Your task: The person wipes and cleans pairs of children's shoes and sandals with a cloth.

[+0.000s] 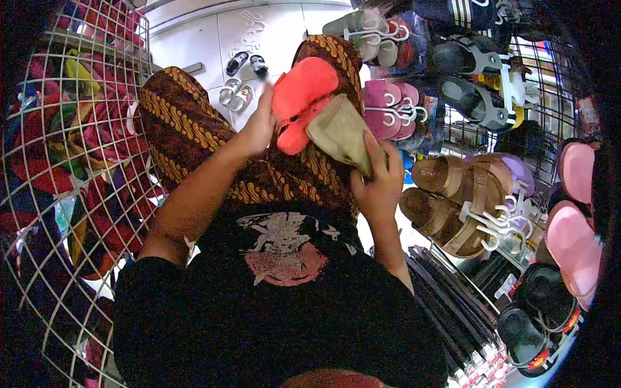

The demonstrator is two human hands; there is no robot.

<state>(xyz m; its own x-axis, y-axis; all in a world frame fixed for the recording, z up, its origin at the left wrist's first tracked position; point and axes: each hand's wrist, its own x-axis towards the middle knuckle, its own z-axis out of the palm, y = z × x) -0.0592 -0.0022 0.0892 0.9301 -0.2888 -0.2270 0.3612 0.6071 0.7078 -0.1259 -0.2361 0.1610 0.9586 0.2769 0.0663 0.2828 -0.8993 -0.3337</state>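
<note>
My left hand (261, 126) is closed around the side of a pair of coral-red sandals (305, 88), held above my lap with one sole facing up. A folded olive-khaki cloth (341, 132) lies against the sandals' lower right side and covers part of them. My right hand (381, 178) grips the far corner of that cloth, its fingers bent over the edge. Below both hands is the brown and gold patterned fabric (278, 184) over my legs.
Small black sandals (237, 63) and white sandals (242, 98) lie on the tiled floor (194, 42) near white plastic hooks (253, 26). A wire grid (77, 161) stands at left. On the right hang pink slippers (401, 97), brown sandals (430, 204) and black sandals (462, 100).
</note>
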